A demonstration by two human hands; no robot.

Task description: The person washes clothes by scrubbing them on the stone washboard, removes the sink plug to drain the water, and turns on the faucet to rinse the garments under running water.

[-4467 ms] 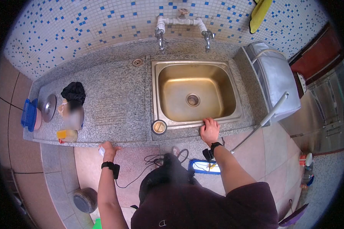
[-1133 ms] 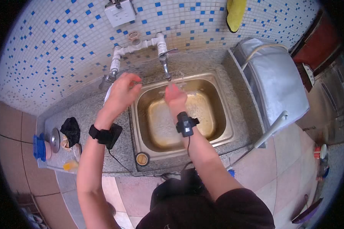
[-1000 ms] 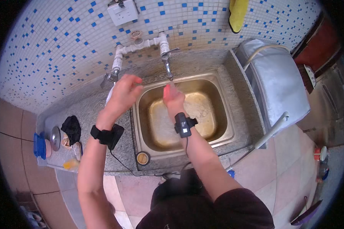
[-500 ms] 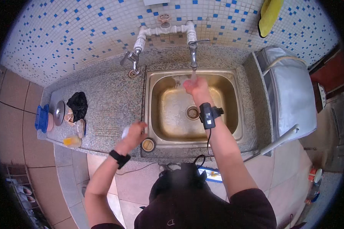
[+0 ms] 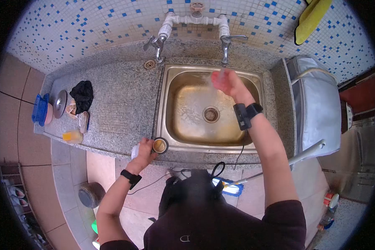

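Water runs from the right tap (image 5: 225, 52) over my right hand (image 5: 228, 83), which is open above the back of the metal sink (image 5: 191, 121). My left hand (image 5: 143, 154) is by the sink's front left corner, fingers curled around a small white thing (image 5: 135, 151), mostly hidden by the hand. Beside those fingers, a round dark-rimmed container (image 5: 160, 145) with a yellowish inside sits at the corner; the fingertips are close to it, and I cannot tell if they touch.
Left on the granite counter (image 5: 116, 83) are a black cloth (image 5: 82, 93), a metal lid (image 5: 60, 103), a blue basket (image 5: 40, 109) and a yellow-and-clear container (image 5: 72, 136). A second tap (image 5: 157, 46) stands left. A silver covered box (image 5: 316, 108) and a mop handle (image 5: 304, 153) are right.
My view has shifted. My left hand has come down to the round container, the white thing moving with it. My right hand stays under the running water, its fingers turned more to the left.
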